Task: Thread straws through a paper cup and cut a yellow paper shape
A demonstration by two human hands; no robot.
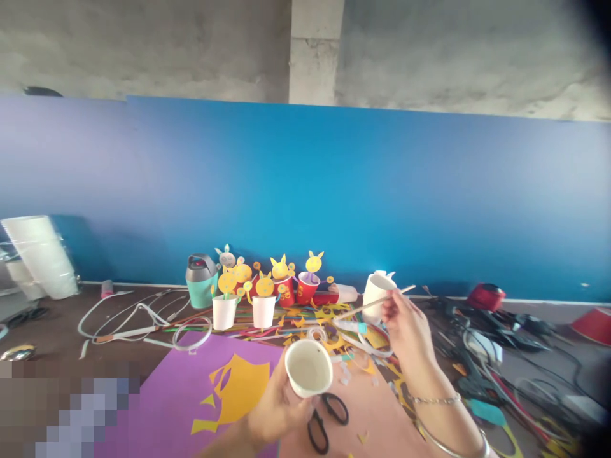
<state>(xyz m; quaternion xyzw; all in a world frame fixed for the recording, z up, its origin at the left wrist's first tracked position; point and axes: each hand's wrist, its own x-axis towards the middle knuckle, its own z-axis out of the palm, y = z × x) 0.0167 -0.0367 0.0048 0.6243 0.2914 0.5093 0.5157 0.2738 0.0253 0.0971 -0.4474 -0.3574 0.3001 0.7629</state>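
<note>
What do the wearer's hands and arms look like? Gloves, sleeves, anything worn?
Left hand: no glove, no jewellery visible. Right hand: no glove; thin silvery chain bracelet near the wrist, smooth silvery bangle further up the forearm. No sleeve shows on the visible part of either forearm; upper arms are out of view.
</note>
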